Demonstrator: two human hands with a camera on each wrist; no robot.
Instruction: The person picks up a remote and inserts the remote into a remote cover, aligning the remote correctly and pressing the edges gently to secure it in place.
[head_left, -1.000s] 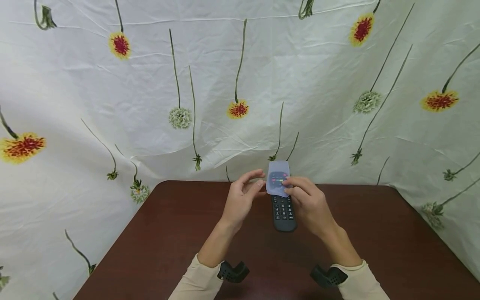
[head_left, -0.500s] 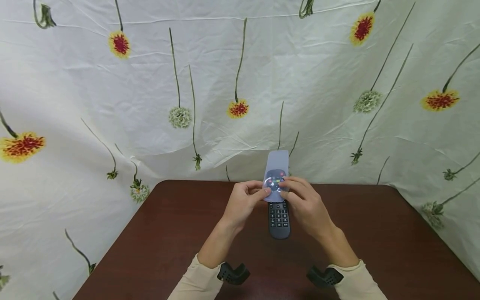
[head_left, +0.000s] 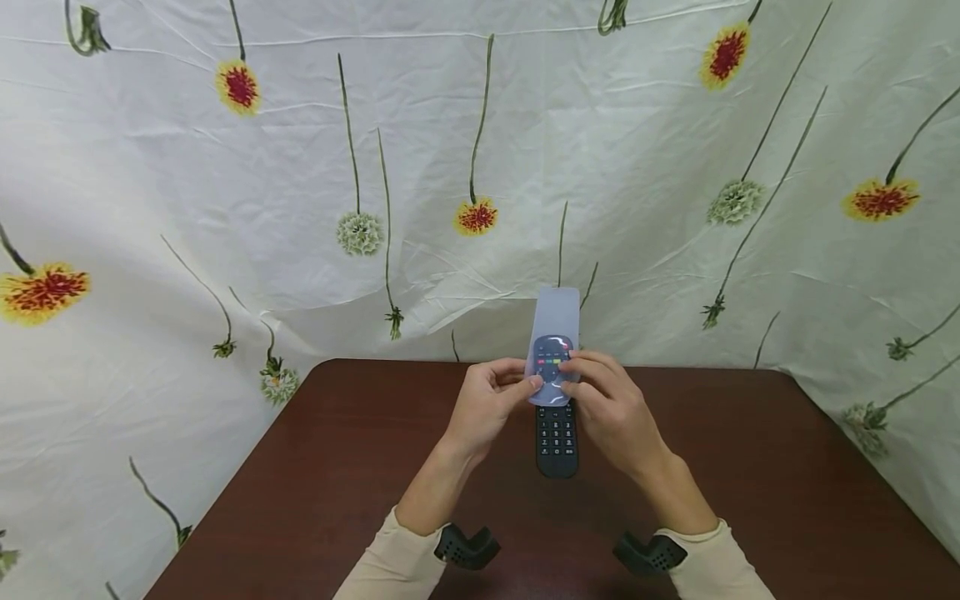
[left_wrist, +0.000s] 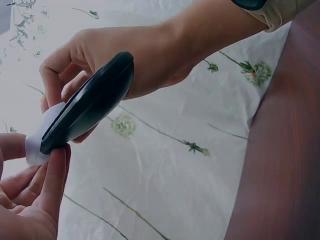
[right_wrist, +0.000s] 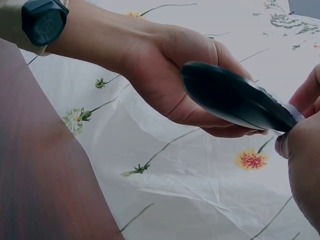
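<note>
Two bare hands, the left hand (head_left: 482,408) and the right hand (head_left: 617,407), are held close together above a dark red-brown, wood-look bench (head_left: 375,467); by the left, one edge of a translucent, pale bluish, flexible sleeve (head_left: 557,312) is pinched, thumb in front; by the right, the opposite edge is gripped narrowly at the fingertips; whether the sleeve alone or also what lies inside is squeezed there cannot be told.

Between them a long, black, round-ended remote control (head_left: 557,442) with pale-marked keys is held clear of the bench, seen tilted from both wrists; its upper part, with coloured keys, is seen through the sleeve; its lower keypad end is left bare, and the sleeve's far end is left hanging past its top, before a white, flower-printed cloth (head_left: 420,125).

The film could be snagged on raised keys or bunched at its near edge, if the remote control is pushed at a slant; it could be stretched or torn, if force is added while both edges are squeezed; the bare end, apparently unsupported, could be dropped onto the bench, should both pinches be loosened together.
</note>
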